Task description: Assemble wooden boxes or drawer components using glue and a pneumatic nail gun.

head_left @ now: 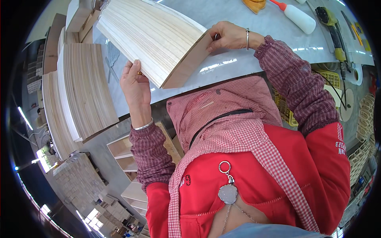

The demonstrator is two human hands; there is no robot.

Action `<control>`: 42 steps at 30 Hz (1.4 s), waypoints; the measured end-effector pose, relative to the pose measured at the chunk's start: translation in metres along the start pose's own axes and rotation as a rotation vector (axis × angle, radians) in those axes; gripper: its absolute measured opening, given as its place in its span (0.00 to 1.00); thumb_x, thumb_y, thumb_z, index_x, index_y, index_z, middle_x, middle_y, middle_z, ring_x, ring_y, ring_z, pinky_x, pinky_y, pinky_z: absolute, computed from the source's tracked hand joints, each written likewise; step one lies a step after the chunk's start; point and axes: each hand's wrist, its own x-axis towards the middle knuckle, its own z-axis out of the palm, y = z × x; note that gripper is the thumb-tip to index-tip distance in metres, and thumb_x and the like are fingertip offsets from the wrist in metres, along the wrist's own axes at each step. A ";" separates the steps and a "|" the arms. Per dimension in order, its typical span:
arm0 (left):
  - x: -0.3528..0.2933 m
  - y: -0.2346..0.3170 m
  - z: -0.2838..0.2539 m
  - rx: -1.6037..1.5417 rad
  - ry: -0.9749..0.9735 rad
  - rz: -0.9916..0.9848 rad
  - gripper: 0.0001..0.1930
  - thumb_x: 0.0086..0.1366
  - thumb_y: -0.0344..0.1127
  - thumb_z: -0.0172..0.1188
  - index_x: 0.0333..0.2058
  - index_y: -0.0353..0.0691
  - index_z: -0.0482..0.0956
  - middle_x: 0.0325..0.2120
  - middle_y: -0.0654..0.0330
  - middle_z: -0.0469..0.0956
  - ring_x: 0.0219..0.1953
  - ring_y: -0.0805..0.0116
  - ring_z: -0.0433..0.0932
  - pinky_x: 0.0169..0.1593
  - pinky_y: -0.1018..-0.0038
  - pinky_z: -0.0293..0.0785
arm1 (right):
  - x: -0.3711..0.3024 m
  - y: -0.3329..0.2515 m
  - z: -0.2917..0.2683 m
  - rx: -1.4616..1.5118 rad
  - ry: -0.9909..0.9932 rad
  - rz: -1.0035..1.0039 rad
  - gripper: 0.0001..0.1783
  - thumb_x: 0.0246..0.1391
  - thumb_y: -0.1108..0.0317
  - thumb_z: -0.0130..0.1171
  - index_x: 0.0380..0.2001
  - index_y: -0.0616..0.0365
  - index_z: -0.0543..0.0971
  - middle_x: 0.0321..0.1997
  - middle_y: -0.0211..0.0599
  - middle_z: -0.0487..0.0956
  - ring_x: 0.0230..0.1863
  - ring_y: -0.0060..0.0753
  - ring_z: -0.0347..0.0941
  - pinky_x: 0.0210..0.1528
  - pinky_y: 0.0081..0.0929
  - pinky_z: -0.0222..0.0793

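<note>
A long, pale wooden piece [152, 33] with stripes along its length lies at an angle over the worktable [194, 75]. I cannot tell whether it is a solid block, a box or a tight stack of thin boards. My left hand [136, 85] grips its left edge near the close end, thumb up and fingers bent against the side. At the right close corner, my right hand [228, 36] pinches the edge, with some fingertips hidden behind it. The plain brown end face [188, 63] is turned toward me.
Similar striped wooden stacks [85, 85] stand at the left. A metal tool [111, 70] lies beside them. At the far right are a white squeeze bottle [299, 19] with a red tip, an orange-brown item [254, 4] and a yellow-black power tool [333, 33]. Yellow crates [331, 79] sit below.
</note>
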 end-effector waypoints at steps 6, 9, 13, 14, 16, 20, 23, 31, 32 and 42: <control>0.000 -0.001 0.001 0.018 -0.001 0.000 0.09 0.63 0.25 0.53 0.42 0.30 0.71 0.32 0.60 0.74 0.31 0.77 0.73 0.39 0.84 0.69 | 0.001 0.000 0.000 0.014 -0.004 -0.003 0.08 0.42 0.73 0.66 0.28 0.64 0.81 0.21 0.30 0.75 0.22 0.23 0.64 0.28 0.17 0.63; -0.001 -0.002 0.000 0.025 0.000 -0.002 0.09 0.63 0.26 0.53 0.42 0.30 0.71 0.32 0.60 0.73 0.31 0.77 0.73 0.39 0.84 0.69 | 0.001 -0.002 0.000 -0.002 -0.009 0.011 0.09 0.41 0.73 0.66 0.29 0.64 0.81 0.22 0.30 0.76 0.22 0.23 0.65 0.29 0.17 0.64; -0.002 -0.003 0.000 0.039 -0.003 -0.009 0.10 0.63 0.26 0.53 0.43 0.29 0.71 0.32 0.60 0.73 0.31 0.77 0.72 0.39 0.84 0.69 | 0.000 -0.007 -0.002 -0.051 -0.028 0.058 0.10 0.41 0.73 0.66 0.30 0.63 0.81 0.25 0.31 0.78 0.25 0.24 0.67 0.32 0.16 0.65; -0.002 -0.002 0.000 0.051 0.005 0.002 0.11 0.63 0.27 0.53 0.44 0.29 0.70 0.32 0.60 0.73 0.31 0.77 0.72 0.39 0.84 0.69 | 0.000 -0.008 -0.003 -0.103 -0.009 0.038 0.10 0.41 0.72 0.66 0.31 0.62 0.82 0.27 0.31 0.78 0.27 0.24 0.69 0.34 0.17 0.66; -0.005 -0.002 0.003 0.074 0.022 0.023 0.14 0.64 0.28 0.53 0.46 0.28 0.70 0.33 0.59 0.73 0.32 0.77 0.72 0.39 0.83 0.69 | -0.002 -0.009 -0.004 -0.205 0.027 -0.002 0.12 0.42 0.72 0.66 0.34 0.60 0.82 0.31 0.31 0.80 0.30 0.25 0.71 0.37 0.17 0.68; -0.022 -0.008 0.006 0.115 0.056 0.148 0.17 0.64 0.29 0.54 0.50 0.29 0.69 0.35 0.58 0.74 0.32 0.76 0.72 0.40 0.82 0.69 | -0.013 -0.015 -0.007 -0.108 0.226 -0.141 0.13 0.45 0.72 0.65 0.38 0.57 0.82 0.37 0.30 0.81 0.35 0.25 0.74 0.43 0.18 0.69; -0.040 -0.018 0.005 0.146 0.082 0.263 0.19 0.63 0.29 0.56 0.52 0.30 0.69 0.38 0.58 0.75 0.33 0.75 0.73 0.41 0.82 0.70 | -0.018 -0.018 -0.004 0.045 0.404 -0.258 0.14 0.47 0.72 0.64 0.41 0.54 0.82 0.40 0.29 0.82 0.39 0.26 0.75 0.47 0.19 0.70; -0.062 -0.047 0.001 0.675 -0.051 0.638 0.20 0.58 0.26 0.62 0.50 0.36 0.74 0.42 0.58 0.78 0.34 0.73 0.74 0.40 0.81 0.71 | -0.018 -0.023 0.005 0.109 0.348 -0.321 0.14 0.51 0.75 0.60 0.42 0.51 0.82 0.42 0.29 0.82 0.40 0.24 0.76 0.49 0.16 0.70; -0.062 -0.047 0.002 0.715 -0.045 0.686 0.19 0.58 0.26 0.63 0.50 0.37 0.75 0.42 0.58 0.78 0.33 0.72 0.74 0.40 0.81 0.71 | -0.018 -0.023 0.005 0.121 0.348 -0.317 0.14 0.51 0.76 0.60 0.42 0.51 0.82 0.42 0.29 0.82 0.40 0.23 0.76 0.49 0.16 0.70; -0.064 -0.048 -0.003 0.769 -0.083 0.633 0.18 0.62 0.27 0.60 0.51 0.34 0.73 0.44 0.55 0.78 0.35 0.75 0.75 0.41 0.82 0.73 | -0.027 -0.018 0.021 0.118 0.589 -0.259 0.13 0.50 0.75 0.61 0.41 0.53 0.82 0.39 0.28 0.82 0.36 0.20 0.76 0.44 0.12 0.71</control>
